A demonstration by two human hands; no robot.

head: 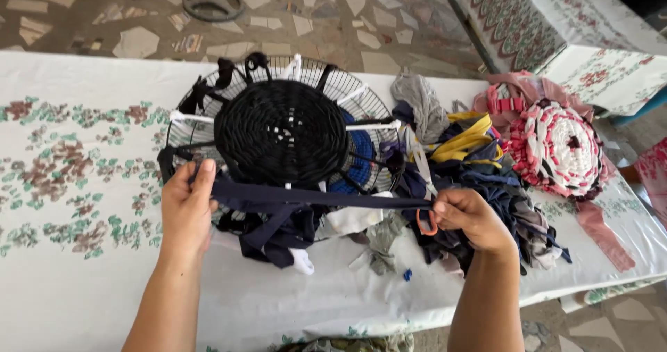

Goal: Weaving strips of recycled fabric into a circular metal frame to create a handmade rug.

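A round wire fan guard (361, 96) lies on the table with a dark woven disc (281, 131) of fabric strips at its middle and a blue patch at its right. A dark navy fabric strip (313, 199) stretches taut between my hands in front of the guard. My left hand (186, 210) grips its left end by the guard's rim. My right hand (471, 216) pinches the right end and also holds orange-handled scissors (425, 223), whose blades point up into the cloth pile.
A heap of navy, yellow and grey fabric scraps (479, 168) lies right of the guard. A finished round pink-and-white woven mat (559, 147) sits at the far right. The floral tablecloth (76, 157) covers the table; a fan base (212, 3) stands on the stone floor beyond.
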